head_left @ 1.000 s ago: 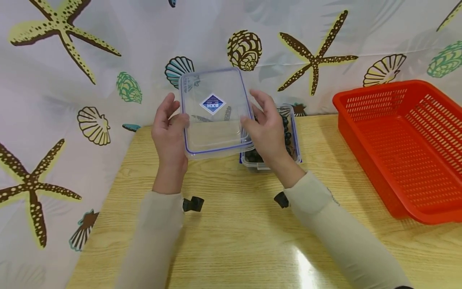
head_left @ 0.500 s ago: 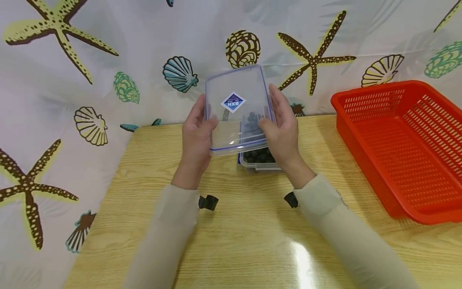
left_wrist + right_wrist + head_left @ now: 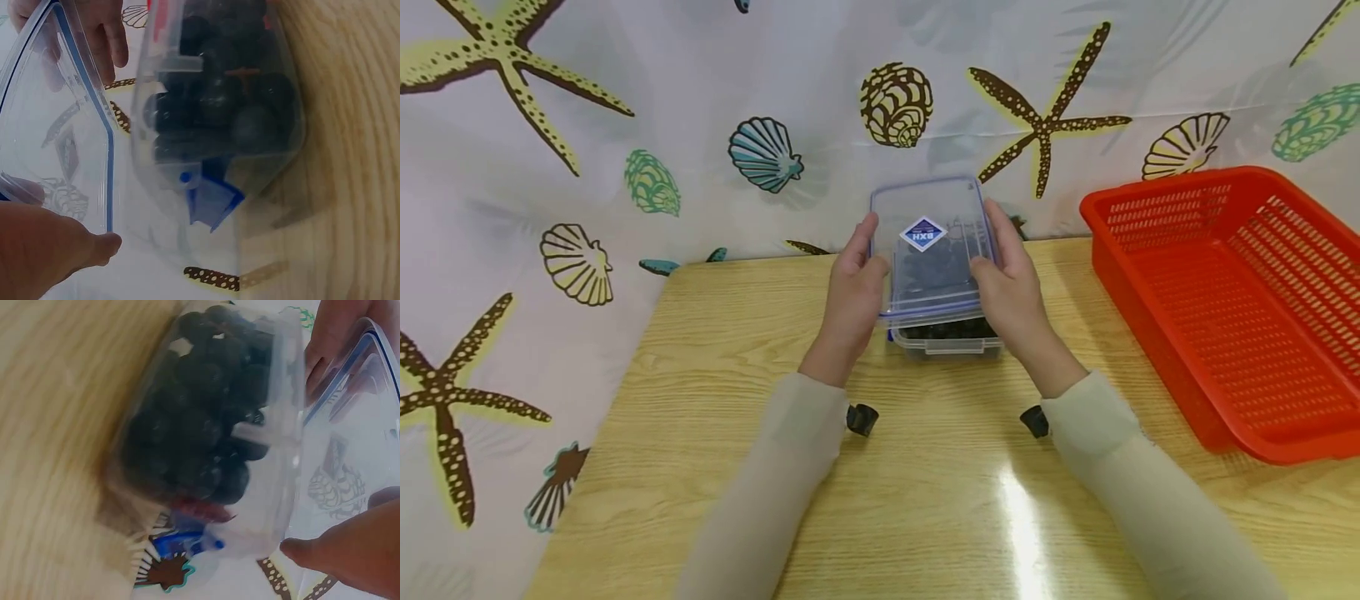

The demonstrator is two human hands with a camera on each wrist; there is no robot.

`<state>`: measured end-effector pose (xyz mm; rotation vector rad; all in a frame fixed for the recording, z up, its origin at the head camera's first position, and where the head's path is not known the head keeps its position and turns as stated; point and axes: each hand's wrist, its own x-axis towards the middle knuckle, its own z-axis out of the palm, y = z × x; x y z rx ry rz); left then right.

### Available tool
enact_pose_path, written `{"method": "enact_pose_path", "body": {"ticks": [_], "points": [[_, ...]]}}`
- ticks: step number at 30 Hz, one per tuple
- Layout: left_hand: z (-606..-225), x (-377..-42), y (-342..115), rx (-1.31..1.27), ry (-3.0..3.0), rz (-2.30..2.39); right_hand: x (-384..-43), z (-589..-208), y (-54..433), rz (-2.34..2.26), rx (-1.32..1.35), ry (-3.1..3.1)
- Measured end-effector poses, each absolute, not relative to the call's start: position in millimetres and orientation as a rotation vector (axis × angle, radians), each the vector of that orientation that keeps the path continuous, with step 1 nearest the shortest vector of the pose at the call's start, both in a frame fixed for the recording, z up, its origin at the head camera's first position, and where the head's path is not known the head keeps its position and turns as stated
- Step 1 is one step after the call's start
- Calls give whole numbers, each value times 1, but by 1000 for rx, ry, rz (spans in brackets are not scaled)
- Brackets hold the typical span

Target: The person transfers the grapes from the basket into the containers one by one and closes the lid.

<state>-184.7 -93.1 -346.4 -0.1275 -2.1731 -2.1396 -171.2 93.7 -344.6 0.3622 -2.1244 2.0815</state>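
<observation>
Both hands hold a clear plastic lid (image 3: 925,275) with a blue seal and a blue BXH label, one at each side. My left hand (image 3: 855,292) pinches its left edge, thumb on top. On the opposite edge my right hand (image 3: 1013,287) grips it the same way. Beneath the lid stands a clear food container (image 3: 962,345) on the table, filled with dark grapes (image 3: 194,419). A gap shows between lid and container in both wrist views. A blue clip (image 3: 212,197) hangs from the container's side.
A red plastic basket (image 3: 1210,367) stands on the right of the wooden table (image 3: 737,350). Behind the table hangs a white cloth (image 3: 820,75) printed with shells and starfish.
Both hands have carried the lid to the right and lowered it over the grape container. The lid now covers most of the container in the head view.
</observation>
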Motion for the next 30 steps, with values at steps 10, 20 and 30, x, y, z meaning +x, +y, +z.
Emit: {"method": "enact_pose_path", "body": {"ticks": [10,20,30], "points": [[-363,-196,-77,6,-2414,-2050,-179,-356,106,2065,105,-2311],[-365,-201,-73,-24,-2571,-1927,-181,-367,113,2036,36,-2397],[-370,-202,-73,-4,-2664,-1814,-180,-371,112,1978,-26,-2535]]}}
